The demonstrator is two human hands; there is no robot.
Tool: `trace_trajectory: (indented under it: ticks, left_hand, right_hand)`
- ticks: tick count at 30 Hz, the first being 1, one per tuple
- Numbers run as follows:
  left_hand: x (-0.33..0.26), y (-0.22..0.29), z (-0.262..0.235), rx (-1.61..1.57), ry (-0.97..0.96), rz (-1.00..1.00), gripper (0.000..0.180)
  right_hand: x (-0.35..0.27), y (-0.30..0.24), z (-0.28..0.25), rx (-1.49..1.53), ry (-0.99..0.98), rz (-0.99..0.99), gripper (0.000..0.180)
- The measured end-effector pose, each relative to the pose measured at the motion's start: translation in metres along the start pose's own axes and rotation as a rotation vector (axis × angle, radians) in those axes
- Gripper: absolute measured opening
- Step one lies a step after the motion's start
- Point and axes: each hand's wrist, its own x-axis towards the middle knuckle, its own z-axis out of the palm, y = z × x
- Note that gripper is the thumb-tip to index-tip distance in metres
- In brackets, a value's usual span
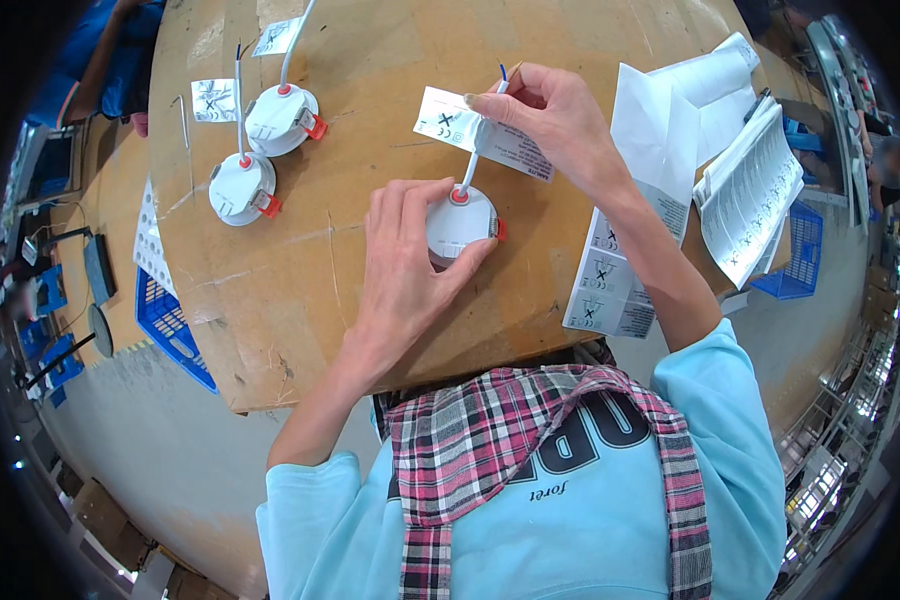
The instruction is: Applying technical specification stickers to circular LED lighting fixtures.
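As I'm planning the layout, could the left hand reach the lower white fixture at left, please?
Probably yes: nothing bulky stands between the left hand and that lower fixture, though the hand is gripping another fixture.

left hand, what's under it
The left hand grips a white round fixture. Its upper face, red cable collar and a red tab at its right edge show; the hand covers its left edge, and its underside can't be seen.
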Motion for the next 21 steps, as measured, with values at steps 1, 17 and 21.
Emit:
trace_trajectory:
  ticks: [1,17,21]
  left_hand:
    - [-0.001,-0.001,0.002,0.014,0.027,0.051,0.055]
    - [-0.002,0.0,0.001,0.028,0.056,0.041,0.051]
    - [-0.001,0.001,0.001,0.053,0.064,0.068,0.05]
  right_hand:
    - [-0.001,-0.002,0.001,-0.033,0.018,0.014,0.028]
    - [-0.007,-0.003,-0.014,-0.06,-0.212,0.022,0.027]
    - [-0.009,-0.001,-0.011,0.002,-0.125,0.018,0.032]
